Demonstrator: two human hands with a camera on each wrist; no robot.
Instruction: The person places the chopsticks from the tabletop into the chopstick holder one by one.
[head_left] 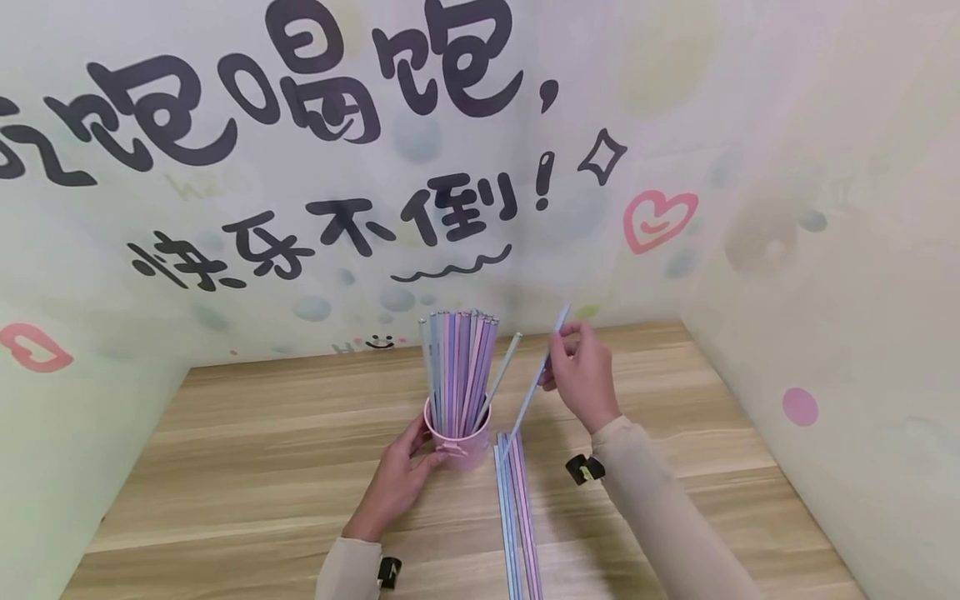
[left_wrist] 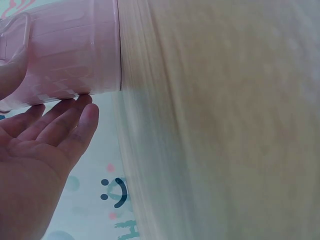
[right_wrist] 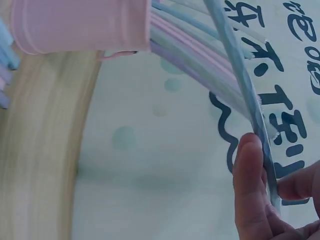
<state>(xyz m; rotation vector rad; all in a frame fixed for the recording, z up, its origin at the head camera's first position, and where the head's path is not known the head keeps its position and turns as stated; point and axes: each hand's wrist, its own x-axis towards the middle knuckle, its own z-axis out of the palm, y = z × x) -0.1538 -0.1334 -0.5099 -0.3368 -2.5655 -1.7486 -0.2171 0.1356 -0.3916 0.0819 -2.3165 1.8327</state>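
A small pink bucket point(head_left: 471, 454) stands on the table, filled with upright pastel straws point(head_left: 456, 375) in blue, pink, purple and pale green. My left hand point(head_left: 397, 483) holds the bucket from its left side, fingers behind and thumb in front near the handle. In the left wrist view the fingertips touch the bucket's wall point(left_wrist: 70, 60). To the right of the bucket, my right hand point(head_left: 588, 375) pinches one light blue straw point(head_left: 531, 390) near its upper end, between thumb and fingers. That straw slants down left, its lower end by several loose straws point(head_left: 517, 517) lying on the table.
The wood-grain table point(head_left: 255, 467) meets a pale printed wall point(head_left: 570, 250) at the back, close behind the bucket. Another wall point(head_left: 862, 400) borders the right side. One pale green straw point(head_left: 504, 367) leans out rightward from the bucket's rim.
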